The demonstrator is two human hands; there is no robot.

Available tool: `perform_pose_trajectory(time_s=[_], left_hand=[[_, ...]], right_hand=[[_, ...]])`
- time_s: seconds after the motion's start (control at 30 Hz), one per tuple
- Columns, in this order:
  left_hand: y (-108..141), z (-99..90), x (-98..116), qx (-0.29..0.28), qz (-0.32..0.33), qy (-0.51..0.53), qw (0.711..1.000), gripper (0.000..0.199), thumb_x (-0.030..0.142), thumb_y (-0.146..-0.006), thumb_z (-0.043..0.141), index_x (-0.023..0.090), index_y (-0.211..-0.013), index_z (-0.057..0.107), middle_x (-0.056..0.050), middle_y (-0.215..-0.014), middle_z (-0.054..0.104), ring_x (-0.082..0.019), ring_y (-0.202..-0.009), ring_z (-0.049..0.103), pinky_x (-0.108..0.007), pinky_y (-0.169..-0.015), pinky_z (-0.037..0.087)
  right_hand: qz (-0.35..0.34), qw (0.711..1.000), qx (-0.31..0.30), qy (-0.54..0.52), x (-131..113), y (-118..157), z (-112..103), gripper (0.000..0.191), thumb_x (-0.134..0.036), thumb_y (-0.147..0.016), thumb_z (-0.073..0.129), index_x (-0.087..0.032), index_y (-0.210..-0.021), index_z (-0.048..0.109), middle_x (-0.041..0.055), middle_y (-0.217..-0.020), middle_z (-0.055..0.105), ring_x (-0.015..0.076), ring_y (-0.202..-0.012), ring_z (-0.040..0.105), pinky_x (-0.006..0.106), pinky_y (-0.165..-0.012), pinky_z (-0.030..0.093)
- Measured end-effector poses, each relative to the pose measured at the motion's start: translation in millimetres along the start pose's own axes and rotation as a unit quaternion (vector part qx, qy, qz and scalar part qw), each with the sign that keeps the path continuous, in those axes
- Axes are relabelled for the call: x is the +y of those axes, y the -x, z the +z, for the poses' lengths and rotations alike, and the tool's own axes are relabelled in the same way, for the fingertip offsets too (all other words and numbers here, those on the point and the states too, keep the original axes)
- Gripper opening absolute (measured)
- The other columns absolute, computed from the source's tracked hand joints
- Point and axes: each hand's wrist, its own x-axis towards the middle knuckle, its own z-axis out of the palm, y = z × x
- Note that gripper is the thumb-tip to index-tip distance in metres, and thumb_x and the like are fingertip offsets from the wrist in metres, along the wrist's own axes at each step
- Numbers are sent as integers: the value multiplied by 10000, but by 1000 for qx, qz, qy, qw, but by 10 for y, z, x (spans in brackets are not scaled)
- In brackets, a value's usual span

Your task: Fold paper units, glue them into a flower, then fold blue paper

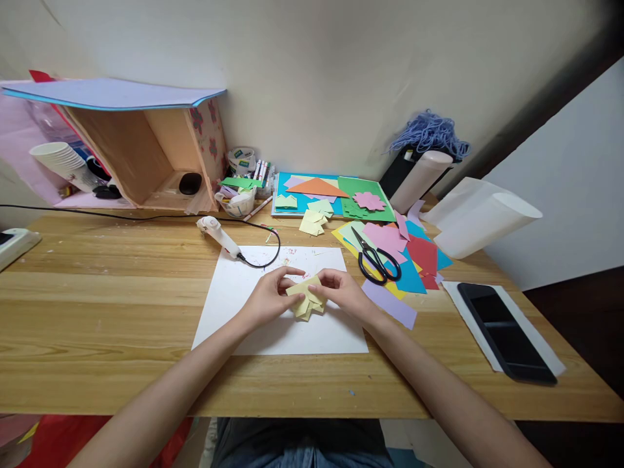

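Between my two hands is a folded piece of pale yellow paper (307, 300), with several creased flaps hanging toward me. My left hand (270, 296) pinches its left edge between thumb and fingers. At its upper right edge, the thumb and fingers of my right hand (341, 292) close on the same paper. It is held over a white sheet (287, 339) lying on the table. Beyond the hands, more folded yellow papers (312, 223) lie near the coloured sheets. A white glue gun (219, 238) with a black cord rests at the sheet's upper left edge.
Black-handled scissors (377, 260) lie on coloured paper scraps (424, 257) to the right. Further right is a black phone (507, 331). A box (207, 143), a cup of scraps (237, 200), markers (262, 171) and a paper roll (422, 181) stand at the back.
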Motion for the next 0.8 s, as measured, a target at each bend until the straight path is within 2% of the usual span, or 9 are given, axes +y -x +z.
perform_pose_trajectory(time_s=[0.23, 0.37, 0.47, 0.53, 0.8], left_hand=[[-27, -7, -2, 50, 34, -22, 998, 355, 332, -712, 602, 129, -1003, 577, 68, -522, 423, -80, -496, 424, -197, -479, 313], [-32, 3, -11, 68, 21, 3, 997, 413, 404, -715, 604, 124, -1013, 551, 31, -607, 529, -105, -571, 508, -214, -528, 368], [-11, 36, -50, 46, -4, -1, 999, 509, 375, -633, 695, 149, -1048, 508, -25, -772, 628, -159, -704, 593, -247, -596, 432], [-2, 56, -96, 36, -10, -11, 999, 506, 350, -610, 718, 158, -1026, 503, -57, -850, 652, -190, -756, 614, -270, -619, 453], [-2, 73, -143, 40, 14, -39, 998, 383, 306, -662, 662, 155, -984, 520, -55, -841, 645, -194, -752, 607, -269, -616, 454]], right_hand=[[3, 1000, -5, -24, -28, 2, 17, 309, -447, -697, 645, -157, -714, 539, 7, -659, 574, 111, -577, 525, 237, -524, 412], [-2, 1000, 1, -22, -14, -1, 32, 298, -434, -704, 645, -157, -711, 535, 8, -661, 574, 110, -576, 527, 239, -526, 423], [-3, 1000, 7, -25, -9, 1, 41, 284, -423, -727, 629, -161, -716, 521, 3, -662, 568, 109, -582, 530, 234, -525, 421], [0, 1000, 8, -29, -15, 5, 45, 280, -423, -739, 618, -163, -721, 515, 2, -671, 565, 112, -595, 539, 234, -535, 426], [-5, 1000, 1, -3, -58, 41, 79, 288, -402, -726, 629, -165, -867, 547, 31, -815, 598, 148, -702, 577, 260, -578, 473]])
